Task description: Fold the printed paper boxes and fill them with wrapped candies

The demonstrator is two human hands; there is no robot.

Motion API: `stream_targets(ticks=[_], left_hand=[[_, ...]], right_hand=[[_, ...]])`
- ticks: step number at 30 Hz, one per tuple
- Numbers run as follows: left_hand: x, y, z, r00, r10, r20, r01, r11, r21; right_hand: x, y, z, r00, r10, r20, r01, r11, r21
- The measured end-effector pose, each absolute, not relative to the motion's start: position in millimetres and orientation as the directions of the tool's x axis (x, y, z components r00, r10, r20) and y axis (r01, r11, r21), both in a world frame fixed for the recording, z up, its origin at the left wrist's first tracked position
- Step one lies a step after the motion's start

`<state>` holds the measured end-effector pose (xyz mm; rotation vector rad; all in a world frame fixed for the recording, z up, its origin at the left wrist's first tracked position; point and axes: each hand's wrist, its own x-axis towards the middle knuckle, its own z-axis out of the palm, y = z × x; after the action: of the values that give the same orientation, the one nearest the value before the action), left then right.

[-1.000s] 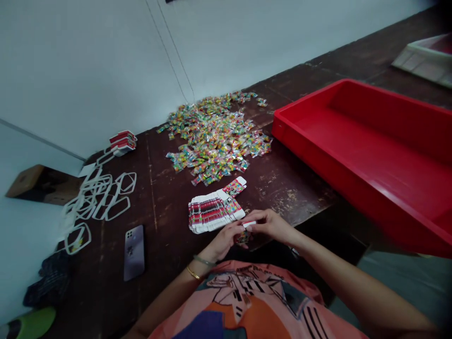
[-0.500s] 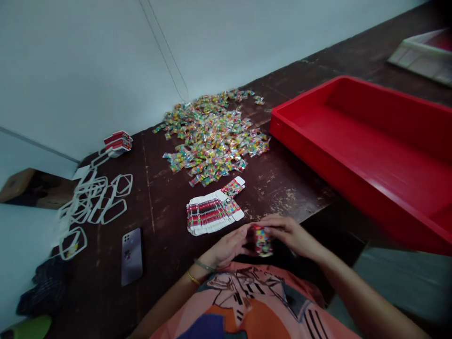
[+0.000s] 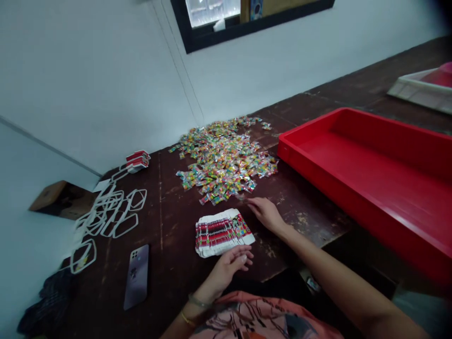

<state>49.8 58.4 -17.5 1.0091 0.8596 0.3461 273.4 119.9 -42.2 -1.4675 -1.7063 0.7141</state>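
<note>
My right hand (image 3: pixel 266 214) reaches to the near edge of a pile of small clear packets of colourful candy (image 3: pixel 226 157). Its fingertips are pinched on one candy packet (image 3: pixel 241 197), which is blurred and partly hidden. My left hand (image 3: pixel 231 263) hangs over the table's front edge, fingers loosely apart and holding nothing. Just beyond it lies a row of flattened printed cartons (image 3: pixel 221 233), red and white with a colourful patterned face at the right end. The left fingertips are close to the row's lower right corner; I cannot tell whether they touch.
A big red tray (image 3: pixel 353 162) takes up the right side, with a white crate (image 3: pixel 420 92) behind it. On the left are a phone (image 3: pixel 137 278), white loop-shaped strips (image 3: pixel 106 212), a red-and-white stack (image 3: pixel 137 161) and a cardboard box (image 3: pixel 63 200). The wall borders the table's back.
The colourful carton between both hands is gone from them. My right hand has moved forward to the candy pile; my left has opened beside the carton row. The view has tilted up.
</note>
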Motion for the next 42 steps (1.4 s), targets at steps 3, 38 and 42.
stream_targets(ticks=[3,38,42], left_hand=[[46,69,-13,0.528,0.75,-0.398,-0.009,0.474,0.88],[72,56,0,0.565,0.799,-0.207,-0.238,0.398,0.886],[75,61,-3,0.349,0.89,-0.295,-0.109,0.351,0.93]], right_hand=[[267,83,-39,0.02,0.999,0.048,0.261,0.041,-0.965],[243,25,-32,0.184,0.952,-0.245,-0.421,-0.148,-0.895],[222,4,-27,0.156,0.986,0.05,0.155,0.026,-0.988]])
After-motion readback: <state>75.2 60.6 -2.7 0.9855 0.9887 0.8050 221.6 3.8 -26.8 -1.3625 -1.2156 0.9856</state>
